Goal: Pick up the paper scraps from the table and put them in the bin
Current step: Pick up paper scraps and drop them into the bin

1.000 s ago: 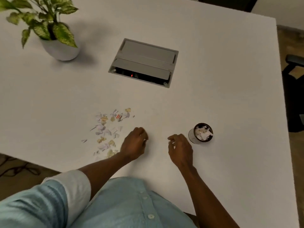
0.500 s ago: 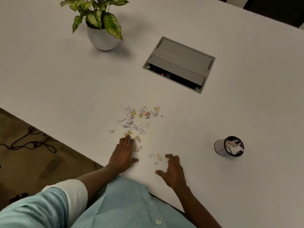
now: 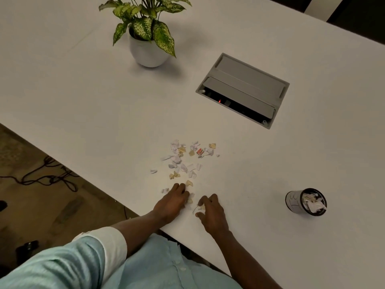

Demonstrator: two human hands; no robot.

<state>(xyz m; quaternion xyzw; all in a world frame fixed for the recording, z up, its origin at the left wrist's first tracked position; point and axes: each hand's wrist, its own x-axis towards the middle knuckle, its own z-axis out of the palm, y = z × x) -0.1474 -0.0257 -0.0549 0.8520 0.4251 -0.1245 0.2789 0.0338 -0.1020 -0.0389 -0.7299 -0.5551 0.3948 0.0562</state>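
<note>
A: What do the scraps look like?

B: Small torn bits, mostly white, some pale yellow, one with red print. They lie loose on the white table, near its front edge, spreading from the hands out toward the middle.

A: And the hands?

B: The left hand lies palm down at the near end of the heap, fingers together over a few bits. The right hand is just beside it, fingers curled narrow around a couple of white pieces; whether they are lifted off the table I cannot tell.

A: Where is the bin?

B: Well to the right of the hands, a small dark round cup, upright, with paper in it already.

A: Anything else?

B: A plant in a white pot at the far side, and a grey hatch set into the tabletop beyond the scraps. The stretch between hands and bin is bare.
</note>
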